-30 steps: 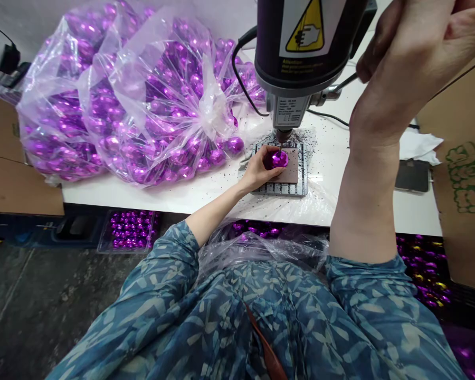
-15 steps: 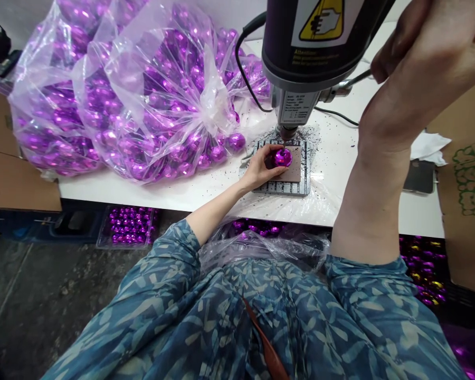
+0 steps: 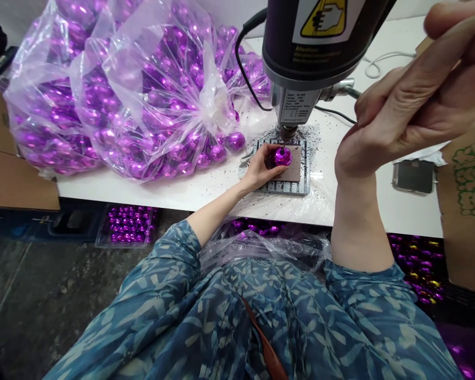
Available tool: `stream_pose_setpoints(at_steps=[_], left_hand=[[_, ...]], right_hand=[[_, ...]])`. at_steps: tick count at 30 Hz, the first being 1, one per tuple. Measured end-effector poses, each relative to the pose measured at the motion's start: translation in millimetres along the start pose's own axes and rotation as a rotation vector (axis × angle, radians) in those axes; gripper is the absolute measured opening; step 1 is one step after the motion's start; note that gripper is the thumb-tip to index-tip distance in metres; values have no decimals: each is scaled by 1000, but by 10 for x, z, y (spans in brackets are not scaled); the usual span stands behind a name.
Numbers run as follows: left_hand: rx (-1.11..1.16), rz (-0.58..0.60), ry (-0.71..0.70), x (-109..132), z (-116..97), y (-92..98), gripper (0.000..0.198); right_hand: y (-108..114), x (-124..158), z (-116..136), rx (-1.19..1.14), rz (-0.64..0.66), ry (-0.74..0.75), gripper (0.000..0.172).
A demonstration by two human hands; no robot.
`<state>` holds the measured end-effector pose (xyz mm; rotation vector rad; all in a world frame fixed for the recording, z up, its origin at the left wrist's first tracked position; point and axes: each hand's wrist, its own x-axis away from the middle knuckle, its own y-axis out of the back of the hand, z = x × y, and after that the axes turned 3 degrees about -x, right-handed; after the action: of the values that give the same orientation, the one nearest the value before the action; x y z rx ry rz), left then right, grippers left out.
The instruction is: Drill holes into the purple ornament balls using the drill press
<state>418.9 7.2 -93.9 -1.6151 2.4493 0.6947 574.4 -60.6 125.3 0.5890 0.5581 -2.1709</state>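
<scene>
Pinched between the thumb and fingers of my left hand (image 3: 259,168) is a shiny purple faceted ball (image 3: 283,157), resting on a square brown board (image 3: 295,171). Below the board lies the slotted metal base plate (image 3: 275,187) of a drill press (image 3: 312,58). The drill bit meets the top of the ball, under the chuck (image 3: 287,132). To the right, my right hand (image 3: 415,105) is on the drill press lever (image 3: 351,91), which runs behind the hand. Its grip on the lever is partly hidden.
Large clear bags of purple balls (image 3: 142,95) fill the table's left side. Dark shavings lie around the base. A phone (image 3: 415,176) and a cardboard box (image 3: 467,211) are at right. A clear tray of balls (image 3: 129,226) sits below the table at left.
My right hand has swung down and towards me with the lever, its wrist shifting left. My left hand and the ball have stayed in place under the drill.
</scene>
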Motion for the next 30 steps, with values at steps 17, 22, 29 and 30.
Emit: stream_pose_setpoints(at_steps=[17, 22, 29, 30], left_hand=[[1, -18, 40, 16, -54, -6, 65], [-12, -27, 41, 12, -43, -18, 66], [-65, -54, 19, 14, -56, -27, 61], [-71, -54, 9, 7, -44, -27, 60]], right_hand=[[136, 13, -614, -73, 56, 246, 74], [182, 38, -876, -20, -9, 199, 68], [158, 73, -695, 63, 41, 164, 85], [114, 23, -538, 67, 35, 170, 85]])
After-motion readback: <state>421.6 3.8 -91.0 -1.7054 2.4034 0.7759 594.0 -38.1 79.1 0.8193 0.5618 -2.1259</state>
